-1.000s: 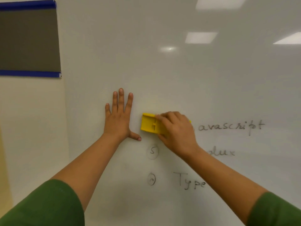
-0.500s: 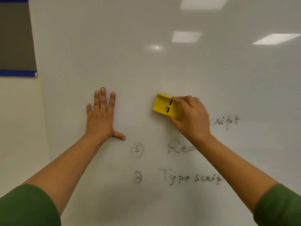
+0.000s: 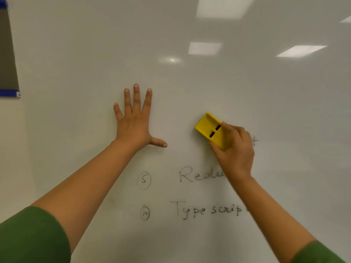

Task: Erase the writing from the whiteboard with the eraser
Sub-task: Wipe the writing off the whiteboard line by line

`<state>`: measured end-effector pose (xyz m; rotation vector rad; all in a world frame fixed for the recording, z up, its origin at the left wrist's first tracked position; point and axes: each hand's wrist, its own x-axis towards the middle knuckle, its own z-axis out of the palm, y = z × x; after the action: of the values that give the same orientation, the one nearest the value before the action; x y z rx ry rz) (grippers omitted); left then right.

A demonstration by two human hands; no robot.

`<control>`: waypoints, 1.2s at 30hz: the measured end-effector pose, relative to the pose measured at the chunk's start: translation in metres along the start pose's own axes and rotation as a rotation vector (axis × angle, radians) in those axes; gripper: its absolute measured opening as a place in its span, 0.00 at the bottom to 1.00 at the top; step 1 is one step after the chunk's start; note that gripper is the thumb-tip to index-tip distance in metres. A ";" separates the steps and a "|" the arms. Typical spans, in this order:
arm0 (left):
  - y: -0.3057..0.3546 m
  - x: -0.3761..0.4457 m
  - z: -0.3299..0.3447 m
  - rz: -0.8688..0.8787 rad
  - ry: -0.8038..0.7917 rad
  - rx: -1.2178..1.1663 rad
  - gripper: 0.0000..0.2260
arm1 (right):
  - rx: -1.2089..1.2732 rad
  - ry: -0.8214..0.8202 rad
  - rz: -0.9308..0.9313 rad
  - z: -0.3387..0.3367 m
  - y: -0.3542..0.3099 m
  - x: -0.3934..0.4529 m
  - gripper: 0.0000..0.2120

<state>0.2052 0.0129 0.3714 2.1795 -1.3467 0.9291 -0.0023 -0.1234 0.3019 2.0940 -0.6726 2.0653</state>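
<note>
The white whiteboard [image 3: 209,82] fills the head view. My right hand [image 3: 235,149] presses a yellow eraser [image 3: 210,130] against the board, tilted up to the left. A last letter "t" [image 3: 255,142] of the top written line shows just right of that hand. Below are a circled "5" [image 3: 144,180] with the word "Redu…" [image 3: 201,175], partly hidden by my right wrist, and another circled mark with "Typescrip" [image 3: 207,210]. My left hand [image 3: 134,122] lies flat on the board, fingers spread, left of the eraser.
A grey panel with blue tape [image 3: 7,54] hangs at the far left, beside the board's left edge. Ceiling lights reflect in the upper right of the board.
My right hand has swept the eraser to the right along the top written line, wiping most of that word away. The left hand stays flat on the board.
</note>
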 end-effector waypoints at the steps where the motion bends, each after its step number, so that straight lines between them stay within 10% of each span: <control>1: 0.009 0.004 0.001 0.013 -0.017 0.005 0.69 | -0.001 -0.026 -0.022 0.003 -0.003 -0.009 0.26; 7: 0.024 0.010 0.015 -0.025 -0.001 0.078 0.70 | -0.113 -0.205 -0.276 -0.015 0.025 -0.029 0.26; 15: 0.024 0.008 0.016 -0.036 0.006 0.081 0.70 | 0.024 0.119 0.161 -0.020 0.037 -0.006 0.29; 21: 0.024 0.006 0.015 -0.032 0.012 0.082 0.70 | -0.085 -0.124 -0.215 -0.021 0.044 -0.028 0.25; 30: 0.025 0.006 0.015 -0.040 0.023 0.094 0.70 | 0.037 0.294 0.447 -0.040 0.074 -0.001 0.30; 36: 0.027 0.005 0.012 -0.045 0.015 0.099 0.70 | -0.044 -0.050 -0.037 -0.027 0.054 -0.047 0.25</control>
<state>0.1867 -0.0100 0.3666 2.2621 -1.2648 1.0131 -0.0465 -0.1501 0.2456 2.1247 -0.6742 1.9669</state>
